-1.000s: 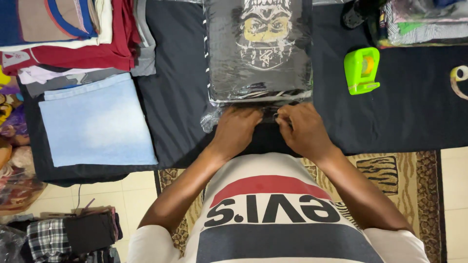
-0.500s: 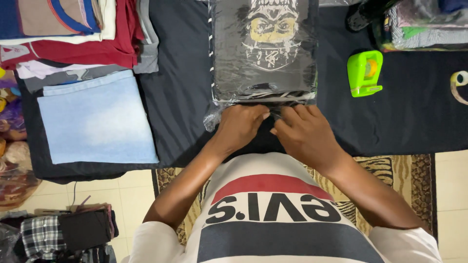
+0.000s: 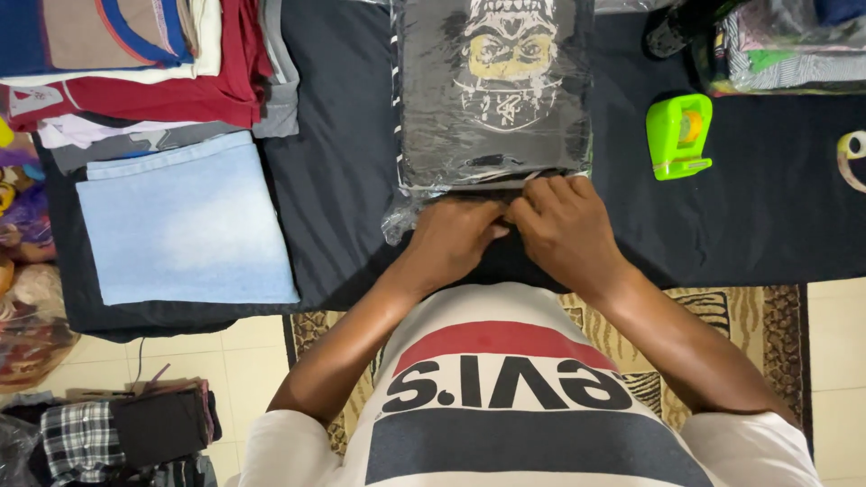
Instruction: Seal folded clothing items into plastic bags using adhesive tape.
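Fingers (image 3: 528,200) of both hands pinch the near edge of the bagged shirt (image 3: 492,90), which lies just beyond them on the dark cloth (image 3: 343,171).

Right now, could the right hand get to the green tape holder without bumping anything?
Probably yes. The right hand is pressing the bagged shirt's near edge, and the green tape holder sits off to its right, with only bare dark cloth between them.
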